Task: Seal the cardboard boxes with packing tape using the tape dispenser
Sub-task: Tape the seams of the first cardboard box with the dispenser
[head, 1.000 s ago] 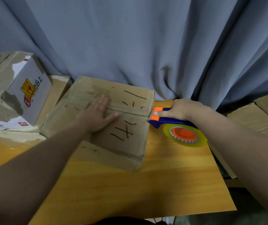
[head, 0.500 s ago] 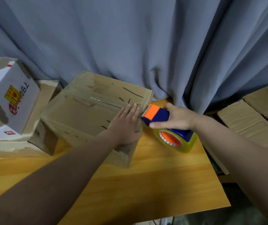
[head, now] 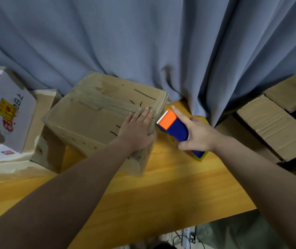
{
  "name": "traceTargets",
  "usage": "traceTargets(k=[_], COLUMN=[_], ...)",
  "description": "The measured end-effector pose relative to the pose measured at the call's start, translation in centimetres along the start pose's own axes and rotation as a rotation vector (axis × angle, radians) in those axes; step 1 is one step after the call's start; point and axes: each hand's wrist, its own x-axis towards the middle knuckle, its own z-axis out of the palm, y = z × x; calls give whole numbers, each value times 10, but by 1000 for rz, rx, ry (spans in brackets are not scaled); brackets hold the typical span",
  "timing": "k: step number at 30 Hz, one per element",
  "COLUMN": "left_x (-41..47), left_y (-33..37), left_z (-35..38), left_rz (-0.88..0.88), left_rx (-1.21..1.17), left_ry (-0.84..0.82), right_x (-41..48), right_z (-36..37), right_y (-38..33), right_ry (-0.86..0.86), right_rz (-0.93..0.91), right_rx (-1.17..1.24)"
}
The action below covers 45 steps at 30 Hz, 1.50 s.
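Observation:
A worn brown cardboard box (head: pixel 89 119) with black pen marks sits on the wooden table (head: pixel 170 194), flaps closed, a strip of tape along its top seam. My left hand (head: pixel 137 130) lies flat on the box's right top edge, fingers straight. My right hand (head: pixel 195 133) grips a blue and orange tape dispenser (head: pixel 175 125) just right of the box. Its toothed orange end points at the box corner, my index finger stretched along it. The yellow tape roll (head: pixel 199 157) peeks out below the hand.
A white box (head: pixel 9 112) with a yellow label stands at the far left on torn cardboard. Flattened cardboard pieces (head: pixel 272 123) lie off the table's right side. A grey curtain (head: pixel 143 42) hangs right behind the table. Cables lie on the floor below the front edge.
My left hand slid from the box's middle to its right top edge. The dispenser lifted off the table and tilted, so its toothed end now points at the box. The view shifted.

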Motion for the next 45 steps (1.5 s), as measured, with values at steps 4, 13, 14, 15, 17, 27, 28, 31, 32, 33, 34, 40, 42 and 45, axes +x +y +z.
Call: traceTargets(k=[4,13,14,15,17,27,28,31,32,33,34,40,42,45], left_x=[-2,0,1,2,2,7,7,8,7,7,7,10,10,10], left_y=[6,14,13,13,12,31,35,36,34,32,30,28,28,29], left_z=[2,3,3,2,0,-1,-1,2,3,4,6,11,10,10], left_rz=[6,-62,-69,-75,-80,-173,-191,-196,-188,-182,-177,-179,-189,-196], left_rx=[10,-4,15,34,50,16,-2,-19,-17,-17,-20,-13,-9,-2], left_ry=[18,-5,-10,-14,-19,71,105,127,120,115,115,114,108,108], right_x=[-1,-20,-18,-16,-15,-58,-53,-36,-31,-26,-21,27,40,50], right_z=[-6,-3,-1,1,-2,-13,-11,-9,-10,-10,-10,-2,3,7], right_y=[2,9,7,5,6,81,79,68,66,64,61,22,14,12], right_ry=[-4,57,0,-39,-32,-135,-142,-201,-228,-256,-287,-475,-491,-502], right_rz=[14,-94,-77,-72,-96,-48,-60,-66,-47,-33,-25,15,44,64], right_rx=[-154,-261,-282,-292,-269,-320,-320,-271,-235,-206,-190,-174,-120,-76])
